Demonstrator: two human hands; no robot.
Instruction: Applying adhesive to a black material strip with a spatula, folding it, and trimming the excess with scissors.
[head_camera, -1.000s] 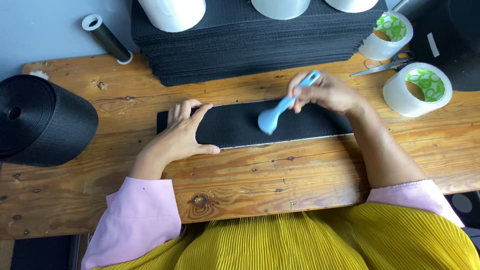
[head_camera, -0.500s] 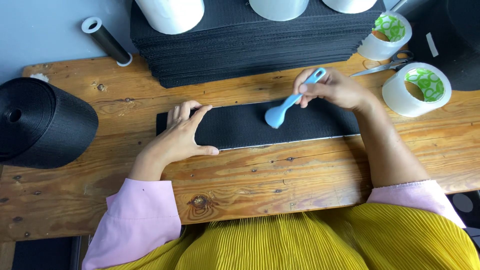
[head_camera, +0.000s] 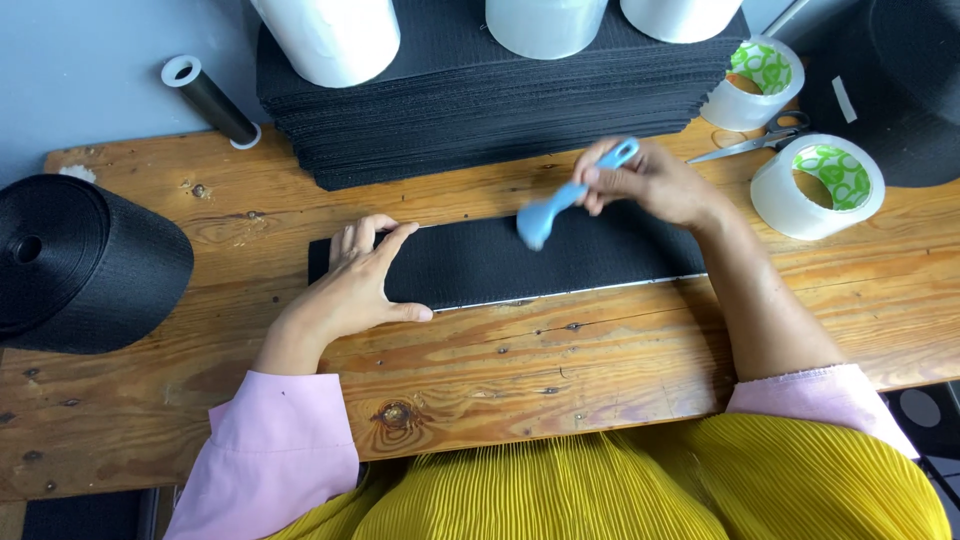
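Observation:
A black rectangular strip (head_camera: 500, 262) lies flat along the middle of the wooden workbench (head_camera: 560, 370). My left hand (head_camera: 355, 285) presses down on the strip's left end, fingers spread. My right hand (head_camera: 655, 182) is over the strip's right part and grips a light blue plastic tool (head_camera: 565, 198) by its handle. The tool's wide end points down-left, just above the strip, and is blurred by motion.
A tall stack of black sheets (head_camera: 480, 100) sits behind the strip, with white rolls (head_camera: 335, 35) on top. A big roll of black webbing (head_camera: 80, 262) is at the left. Two clear tape rolls (head_camera: 820, 185) and scissors (head_camera: 750, 145) lie at the right. A black tube (head_camera: 210, 100) lies back left.
My right hand has swept the blue tool back and forth over the strip, and its wide end now sits slightly left and higher. My left hand has stayed put.

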